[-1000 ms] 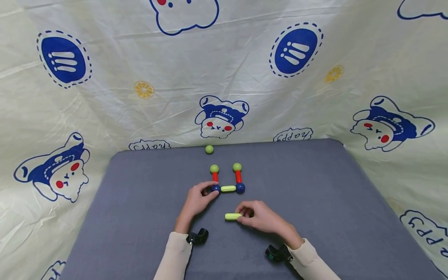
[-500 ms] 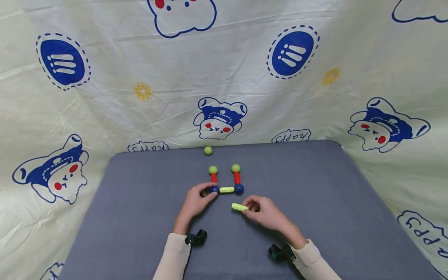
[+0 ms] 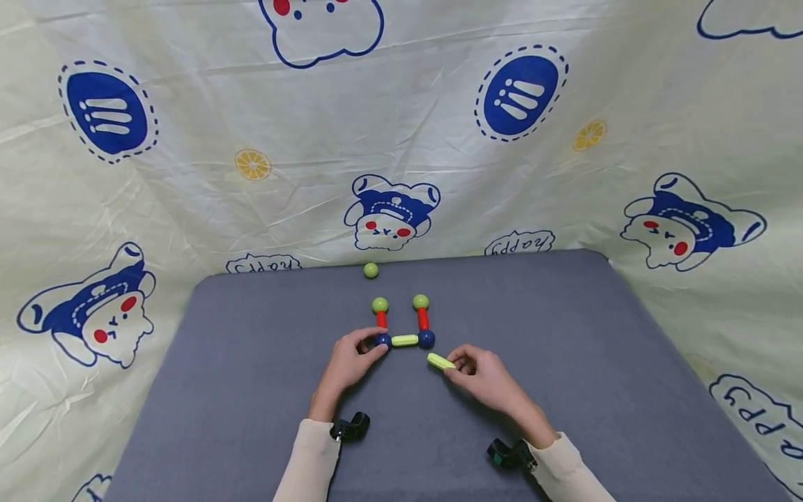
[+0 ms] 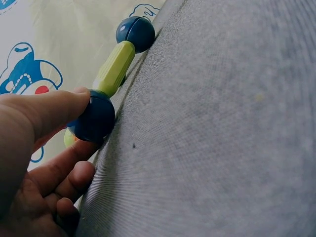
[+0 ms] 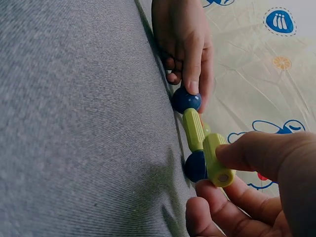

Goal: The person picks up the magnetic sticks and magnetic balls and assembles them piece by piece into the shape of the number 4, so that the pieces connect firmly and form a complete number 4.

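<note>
My left hand pinches the left blue ball between thumb and fingers. A yellow-green rod joins that ball to the right blue ball. From each blue ball a red rod runs back to a green ball, so the pieces form a U lying on the table. In my right hand a second yellow-green rod is pinched between thumb and fingers. Its free end points toward the right blue ball, close in front of it. In the right wrist view the held rod overlaps that ball.
A loose green ball lies near the far edge of the grey table. A printed pale cloth hangs behind and along the sides. Each wrist wears a black camera.
My right hand has carried the rod right and away from me, closer to the right blue ball, and turned it from level to slanted. My left hand keeps its hold.
</note>
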{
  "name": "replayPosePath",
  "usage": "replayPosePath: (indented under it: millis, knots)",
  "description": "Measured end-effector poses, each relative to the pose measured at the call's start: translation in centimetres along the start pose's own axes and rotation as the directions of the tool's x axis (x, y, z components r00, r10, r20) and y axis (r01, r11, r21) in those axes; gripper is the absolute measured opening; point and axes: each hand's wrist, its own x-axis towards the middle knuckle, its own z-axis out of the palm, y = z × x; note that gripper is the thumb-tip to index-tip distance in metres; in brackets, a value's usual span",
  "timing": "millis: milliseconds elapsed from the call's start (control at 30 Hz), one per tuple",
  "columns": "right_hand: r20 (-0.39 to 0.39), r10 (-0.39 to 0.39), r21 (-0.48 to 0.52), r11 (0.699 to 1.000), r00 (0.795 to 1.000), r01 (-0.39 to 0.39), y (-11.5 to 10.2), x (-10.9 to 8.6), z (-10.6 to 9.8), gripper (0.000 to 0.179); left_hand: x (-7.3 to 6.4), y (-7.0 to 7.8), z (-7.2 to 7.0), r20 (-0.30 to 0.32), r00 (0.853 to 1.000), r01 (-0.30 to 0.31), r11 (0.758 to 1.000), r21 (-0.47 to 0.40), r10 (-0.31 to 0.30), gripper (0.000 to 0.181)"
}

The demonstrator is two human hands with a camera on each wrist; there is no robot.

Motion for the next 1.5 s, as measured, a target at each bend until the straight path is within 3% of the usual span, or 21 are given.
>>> replayPosePath:
  millis: [200, 500, 767, 1200, 1500]
  knots:
    - [-0.035, 0.05, -0.003, 0.999, 0.998, -0.05, 0.0, -0.1, -0.1, 0.016, 0.0, 0.0, 0.0, -0.003, 1.0, -0.001, 1.0, 0.001, 0.001, 0.029]
    - [-0.05, 0.064, -0.009, 0.998, 0.997, -0.065, 0.3, 0.3, 0.2, 0.016, 0.0, 0.0, -0.2, -0.019, 1.0, -0.003, 1.0, -0.005, 0.003, 0.029]
    - [-0.093, 0.072, -0.003, 0.997, 0.993, -0.073, 0.2, 0.9, 0.6, 0.016, 0.0, -0.4, 0.1, -0.051, 0.995, -0.088, 0.996, 0.035, 0.089, 0.029]
    - [-0.15, 0.099, 0.0, 0.995, 0.984, -0.1, 0.1, 1.2, 1.0, 0.017, 0.1, 0.0, 0.1, -0.013, 1.0, -0.011, 1.0, 0.007, 0.011, 0.031]
    - [-0.111, 0.09, 0.054, 0.995, 0.99, -0.084, 0.3, 1.1, 0.9, 0.017, 0.1, 0.0, 0.1, -0.013, 1.0, -0.002, 1.0, 0.006, 0.002, 0.029]
